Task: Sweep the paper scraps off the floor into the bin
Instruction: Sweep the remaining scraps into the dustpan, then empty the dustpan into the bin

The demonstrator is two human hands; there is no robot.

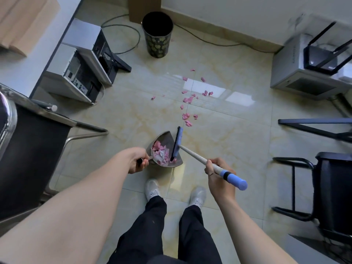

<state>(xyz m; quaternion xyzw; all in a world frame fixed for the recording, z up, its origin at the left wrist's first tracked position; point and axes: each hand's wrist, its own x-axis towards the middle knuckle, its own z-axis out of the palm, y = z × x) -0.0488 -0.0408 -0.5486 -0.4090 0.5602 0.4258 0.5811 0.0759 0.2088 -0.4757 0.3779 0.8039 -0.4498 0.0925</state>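
Note:
My left hand (137, 161) grips the black handle of a metal dustpan (165, 138) that rests on the floor just ahead of my feet. Pink and white paper scraps lie piled inside the pan (161, 153). My right hand (217, 171) holds the broom's grey shaft near its blue grip. The broom's blue head (177, 143) lies across the pan's open mouth. More pink paper scraps (187, 101) are scattered over the tiles beyond the pan. A dark patterned bin (157, 34) stands upright at the far wall, open and apart from everything else.
Computer cases (80, 67) stand at the left beside a black chair (28, 149). Another case (304, 67) and dark chairs (327, 189) line the right side. Cables (131, 29) run along the wall near the bin. My white shoes (152, 188) stand behind the pan.

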